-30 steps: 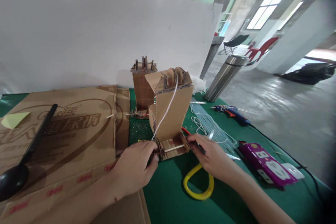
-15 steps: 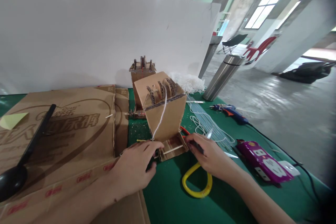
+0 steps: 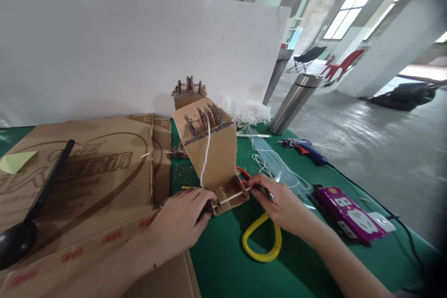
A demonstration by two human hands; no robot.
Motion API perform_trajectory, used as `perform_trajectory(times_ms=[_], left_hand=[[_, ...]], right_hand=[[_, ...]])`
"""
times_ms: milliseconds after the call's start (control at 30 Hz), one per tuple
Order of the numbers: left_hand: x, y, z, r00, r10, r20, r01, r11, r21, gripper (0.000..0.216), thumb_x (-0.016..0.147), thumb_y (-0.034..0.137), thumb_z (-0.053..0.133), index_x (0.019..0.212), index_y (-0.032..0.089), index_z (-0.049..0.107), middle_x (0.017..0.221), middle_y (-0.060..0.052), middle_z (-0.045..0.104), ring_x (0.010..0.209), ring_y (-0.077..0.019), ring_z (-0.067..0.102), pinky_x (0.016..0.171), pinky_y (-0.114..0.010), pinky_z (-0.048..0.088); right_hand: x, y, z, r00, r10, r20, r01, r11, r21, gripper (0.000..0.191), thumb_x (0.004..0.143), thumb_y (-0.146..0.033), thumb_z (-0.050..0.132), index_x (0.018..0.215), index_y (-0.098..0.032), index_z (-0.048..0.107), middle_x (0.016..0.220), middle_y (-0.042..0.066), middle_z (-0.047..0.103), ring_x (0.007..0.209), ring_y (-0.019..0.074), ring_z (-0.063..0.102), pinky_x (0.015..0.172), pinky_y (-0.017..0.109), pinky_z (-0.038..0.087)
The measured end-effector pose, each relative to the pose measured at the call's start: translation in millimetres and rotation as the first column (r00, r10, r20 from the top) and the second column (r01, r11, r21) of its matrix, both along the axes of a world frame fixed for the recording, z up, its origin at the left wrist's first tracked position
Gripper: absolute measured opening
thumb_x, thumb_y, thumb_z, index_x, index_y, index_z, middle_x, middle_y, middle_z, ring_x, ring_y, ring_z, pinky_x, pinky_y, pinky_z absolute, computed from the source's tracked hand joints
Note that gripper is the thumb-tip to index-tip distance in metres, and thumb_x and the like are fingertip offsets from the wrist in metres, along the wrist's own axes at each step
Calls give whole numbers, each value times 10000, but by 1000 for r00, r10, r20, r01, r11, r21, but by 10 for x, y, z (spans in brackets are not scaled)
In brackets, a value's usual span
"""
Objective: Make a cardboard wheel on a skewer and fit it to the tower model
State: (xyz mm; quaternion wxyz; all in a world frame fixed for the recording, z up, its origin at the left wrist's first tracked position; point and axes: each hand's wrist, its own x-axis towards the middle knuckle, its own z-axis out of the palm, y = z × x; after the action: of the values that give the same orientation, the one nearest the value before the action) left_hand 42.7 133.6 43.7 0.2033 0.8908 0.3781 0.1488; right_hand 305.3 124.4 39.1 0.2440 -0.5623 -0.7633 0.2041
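A cardboard model (image 3: 211, 156) with small cardboard wheels on top stands on the green table, leaning to the left. A white string (image 3: 206, 151) runs down its front from the wheels. My left hand (image 3: 179, 223) pinches the left end of a thin wooden axle (image 3: 233, 195) at the model's base. My right hand (image 3: 279, 205) is closed around a dark-handled tool at the axle's right end. A second cardboard model (image 3: 187, 94) stands behind.
A large flattened cardboard box (image 3: 80, 181) with a black spoon (image 3: 31, 214) lies left. Yellow tube loop (image 3: 261, 242), purple power strip (image 3: 347, 212), blue glue gun (image 3: 307, 146), steel flask (image 3: 296, 102), a pile of white string (image 3: 246, 111) and a white board behind.
The cardboard model's top has tipped from the right over to the left, showing its wheels from above. Both hands stay at its base.
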Motion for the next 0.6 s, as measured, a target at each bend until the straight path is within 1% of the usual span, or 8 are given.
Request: perform_trajectory(times_ms=[133, 233, 433, 600], left_hand=[[13, 7, 1, 1000, 10, 6, -10, 1000, 14, 277, 841, 75, 503, 1076, 215, 545, 1046, -56, 695, 964, -244, 653, 828, -433, 536], [17, 0, 19, 1000, 12, 8, -12, 1000, 9, 271, 841, 90, 513, 1081, 212, 542, 1046, -58, 696, 964, -251, 653, 832, -443, 536], [15, -11, 40, 1000, 15, 10, -15, 1000, 5, 276, 842, 78, 494, 1083, 202, 545, 1053, -59, 695, 966, -259, 649, 832, -463, 537], [19, 3, 18, 999, 11, 34, -12, 1000, 21, 279, 836, 72, 484, 1072, 203, 554, 1045, -54, 694, 955, -250, 648, 827, -451, 539]], right_hand=[[-20, -11, 1, 1000, 30, -1, -30, 999, 14, 200, 941, -252, 433, 1056, -211, 592, 989, 98, 706, 863, 250, 665, 729, 408, 532], [-22, -3, -19, 998, 61, 21, -62, 997, 53, 211, 939, -236, 415, 1025, -214, 607, 977, 95, 712, 865, 246, 667, 728, 398, 534], [-16, 11, -60, 997, 72, 39, -76, 992, 98, 209, 946, -249, 404, 973, -214, 608, 907, 73, 706, 807, 230, 661, 696, 375, 525], [-28, 3, -45, 994, 102, 44, -106, 989, 100, 208, 956, -242, 387, 932, -213, 592, 870, 68, 695, 780, 216, 642, 681, 364, 505]])
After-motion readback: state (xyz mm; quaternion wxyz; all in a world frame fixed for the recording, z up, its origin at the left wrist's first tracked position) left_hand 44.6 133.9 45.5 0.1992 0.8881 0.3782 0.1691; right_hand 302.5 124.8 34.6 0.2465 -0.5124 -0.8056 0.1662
